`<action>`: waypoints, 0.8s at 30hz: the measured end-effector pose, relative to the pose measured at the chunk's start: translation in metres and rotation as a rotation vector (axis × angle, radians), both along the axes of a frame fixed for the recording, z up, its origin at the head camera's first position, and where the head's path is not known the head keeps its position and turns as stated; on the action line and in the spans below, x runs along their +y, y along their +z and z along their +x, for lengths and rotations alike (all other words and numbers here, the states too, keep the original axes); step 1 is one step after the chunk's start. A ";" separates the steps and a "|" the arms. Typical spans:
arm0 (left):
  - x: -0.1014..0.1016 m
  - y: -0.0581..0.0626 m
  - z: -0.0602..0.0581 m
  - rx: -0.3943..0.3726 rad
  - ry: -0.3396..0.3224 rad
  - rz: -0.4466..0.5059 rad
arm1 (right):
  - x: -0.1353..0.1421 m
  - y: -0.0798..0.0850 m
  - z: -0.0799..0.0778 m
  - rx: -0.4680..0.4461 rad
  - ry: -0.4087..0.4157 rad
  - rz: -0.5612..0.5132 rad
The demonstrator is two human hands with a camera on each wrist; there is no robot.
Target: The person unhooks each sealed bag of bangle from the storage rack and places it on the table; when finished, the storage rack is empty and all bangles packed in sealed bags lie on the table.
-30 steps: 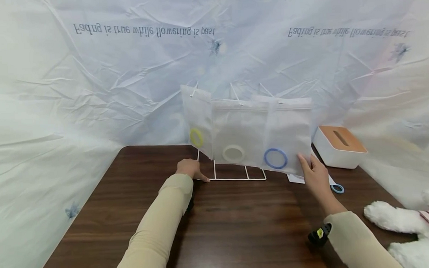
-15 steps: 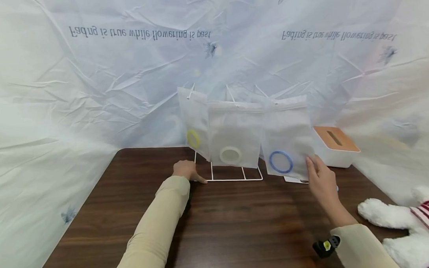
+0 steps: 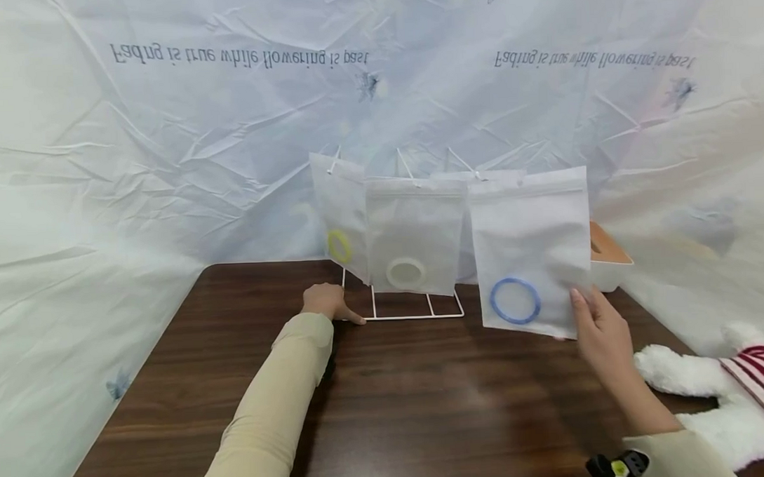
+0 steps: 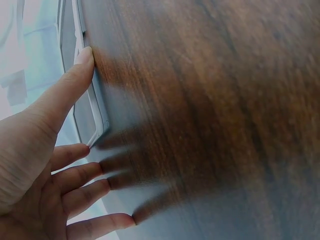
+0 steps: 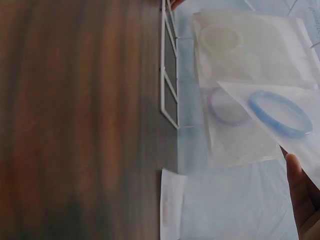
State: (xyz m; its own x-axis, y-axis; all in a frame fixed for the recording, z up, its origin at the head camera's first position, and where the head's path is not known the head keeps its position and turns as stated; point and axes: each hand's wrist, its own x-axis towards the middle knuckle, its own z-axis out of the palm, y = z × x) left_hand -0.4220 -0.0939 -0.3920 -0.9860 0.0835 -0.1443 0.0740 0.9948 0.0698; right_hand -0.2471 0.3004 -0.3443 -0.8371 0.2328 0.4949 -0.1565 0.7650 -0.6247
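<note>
Above the tabletop (image 3: 394,406), before the rack (image 3: 416,317), pinching the blue-ring bag (image 3: 530,244) by its lower right edge in the fingers of the right hand (image 3: 603,329); touching the rack with the splayed left hand (image 3: 325,301).

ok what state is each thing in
blue-ring bag, held near its lower corner, seemingly unhooked
white-ring bag, hanging
yellow-ring bag, hanging, angled
purple-ring bag, hanging
rack, upright
left hand, fingers spread, thumb on rack
right hand, pinching the blue-ring bag
box, partly hidden
toy, lying down
</note>
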 end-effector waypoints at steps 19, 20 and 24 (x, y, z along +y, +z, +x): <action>0.000 0.004 -0.004 -0.032 -0.031 -0.023 | 0.043 -0.026 0.066 -0.390 0.070 -0.099; 0.000 0.004 -0.003 -0.034 -0.033 -0.029 | 0.044 -0.027 0.068 -0.426 0.073 -0.107; 0.000 0.008 -0.001 -0.038 -0.035 -0.029 | 0.054 -0.030 0.076 -0.550 0.059 -0.090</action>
State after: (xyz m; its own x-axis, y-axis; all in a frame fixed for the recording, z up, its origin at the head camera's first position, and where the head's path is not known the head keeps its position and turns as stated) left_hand -0.4232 -0.0939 -0.3843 -0.9764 0.1126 -0.1846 0.1062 0.9934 0.0445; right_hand -0.1715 0.3544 -0.3745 -0.9792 0.1990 -0.0383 0.1702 0.7050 -0.6884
